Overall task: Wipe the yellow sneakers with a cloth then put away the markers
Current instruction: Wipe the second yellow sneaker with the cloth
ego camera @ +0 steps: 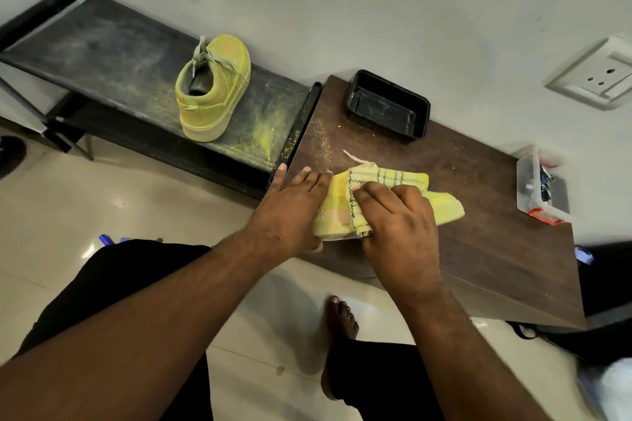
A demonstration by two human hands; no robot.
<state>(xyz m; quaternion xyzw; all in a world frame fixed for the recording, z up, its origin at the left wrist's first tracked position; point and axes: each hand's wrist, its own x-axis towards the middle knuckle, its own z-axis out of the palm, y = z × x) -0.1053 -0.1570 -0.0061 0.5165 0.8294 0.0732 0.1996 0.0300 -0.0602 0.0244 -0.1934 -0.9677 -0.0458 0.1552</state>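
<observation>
On the dark wooden tabletop [478, 232], a second yellow sneaker [444, 208] lies on its side under a yellow striped cloth [376, 178], with only its toe end showing past the right hand [400, 215]. That hand has its fingers curled over the cloth, gripping it and pressing it down against the shoe. The left hand [294, 208] lies with fingers straight and spread at the tabletop's near left corner, its fingertips against the covered sneaker and steadying it. A pale lace end [355, 158] trails out from beneath the cloth.

Left of the tabletop, touching its edge, stands a dusty black shoe rack [102, 55] carrying the other yellow sneaker [213, 89], upright with its heel toward the camera. Yellow powder [260, 133] speckles the rack beside that shoe and the tabletop's left edge. A black tray [388, 106] sits at the tabletop's far side by the wall. A clear plastic box [537, 184] sits at its right end. Blue markers [106, 239] lie on the floor below the rack.
</observation>
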